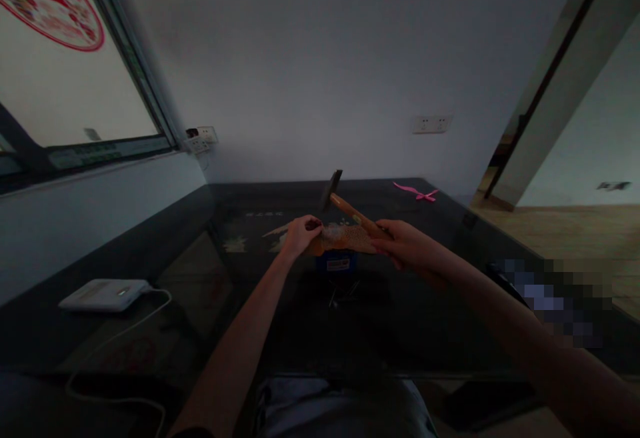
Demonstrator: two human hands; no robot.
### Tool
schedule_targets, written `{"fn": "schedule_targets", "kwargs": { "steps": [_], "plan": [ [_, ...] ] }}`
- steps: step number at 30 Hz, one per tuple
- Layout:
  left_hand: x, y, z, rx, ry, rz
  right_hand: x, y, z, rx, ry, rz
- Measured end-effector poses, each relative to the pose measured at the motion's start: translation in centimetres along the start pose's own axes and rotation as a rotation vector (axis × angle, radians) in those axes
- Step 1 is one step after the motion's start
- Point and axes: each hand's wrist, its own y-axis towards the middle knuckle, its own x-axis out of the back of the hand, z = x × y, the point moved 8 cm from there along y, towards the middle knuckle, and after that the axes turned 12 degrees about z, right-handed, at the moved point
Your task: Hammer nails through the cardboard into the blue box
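My right hand [406,241] grips the wooden handle of a hammer [345,206], whose dark metal head is raised above the table, tilted up and to the left. My left hand [300,233] pinches something small, too small to make out, against a flat piece of wood [345,239]. The wood rests on top of a blue container [336,264]. Several nails [343,293] lie on the dark glass table [400,318] just in front of the container.
A white device [104,293] with a white cable sits at the table's left. A pink ribbon-like object [417,192] lies at the far right corner. Wall sockets are on the back wall. A doorway opens to the right. A window runs along the left.
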Motion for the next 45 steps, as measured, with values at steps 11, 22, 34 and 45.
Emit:
{"fn": "schedule_targets", "kwargs": {
  "steps": [11,22,34,45],
  "plan": [
    [0.0,0.1,0.4,0.031,0.059,0.042,-0.5,-0.9,0.8,0.000,-0.110,0.030],
    [0.0,0.1,0.0,0.035,0.135,0.051,-0.3,-0.5,1.6,0.099,-0.059,-0.013],
    [-0.1,0.1,0.2,0.047,0.133,0.051,-0.3,-0.7,1.3,0.098,-0.043,-0.017],
    [-0.1,-0.1,-0.4,0.055,0.109,0.059,-0.7,-0.7,0.8,0.100,-0.038,-0.043]
  ]
}}
